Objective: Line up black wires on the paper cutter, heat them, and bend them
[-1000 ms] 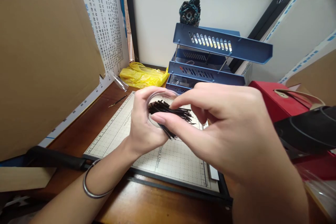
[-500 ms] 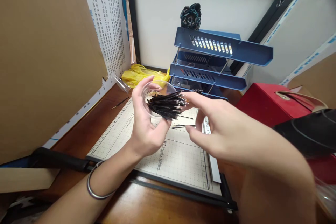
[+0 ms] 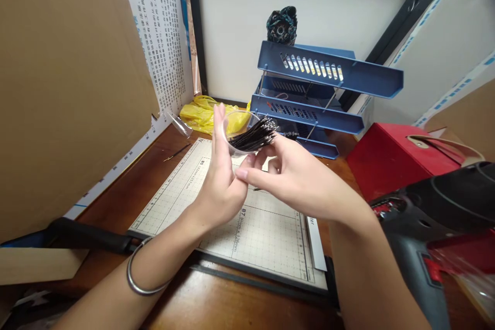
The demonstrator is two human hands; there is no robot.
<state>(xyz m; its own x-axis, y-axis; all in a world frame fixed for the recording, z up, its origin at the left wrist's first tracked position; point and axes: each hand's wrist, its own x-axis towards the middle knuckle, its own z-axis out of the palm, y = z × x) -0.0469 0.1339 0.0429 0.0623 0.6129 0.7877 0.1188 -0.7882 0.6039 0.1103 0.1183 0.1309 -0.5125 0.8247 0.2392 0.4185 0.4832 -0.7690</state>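
My left hand (image 3: pixel 223 178) is upright against the left side of a clear plastic cup (image 3: pixel 236 122), its thumb below. Inside the cup lies a bundle of thin black wire pieces (image 3: pixel 253 136) with pale tips, leaning out to the right. Curled under the cup's lower right side, my right hand (image 3: pixel 288 167) grips it near the wire tips. Its thumb meets my left thumb, and some of its fingertips are hidden behind the cup. Under both hands is a paper trimmer (image 3: pixel 270 240) with a gridded bed, where a loose black piece shows beside my right thumb.
Behind the cup are a yellow plastic bag (image 3: pixel 201 116) and a blue tiered tray (image 3: pixel 328 72). A red box (image 3: pixel 386 157) and a black-and-grey power tool (image 3: pixel 421 232) stand at right. The trimmer's black handle (image 3: pixel 93 237) sticks out left. Cardboard panels (image 3: pixel 69 87) flank the desk.
My right hand has moved left and closed on the cup; before, it was open beside the wire tips. The cup has turned and tilted, and my left fingers have straightened upward.
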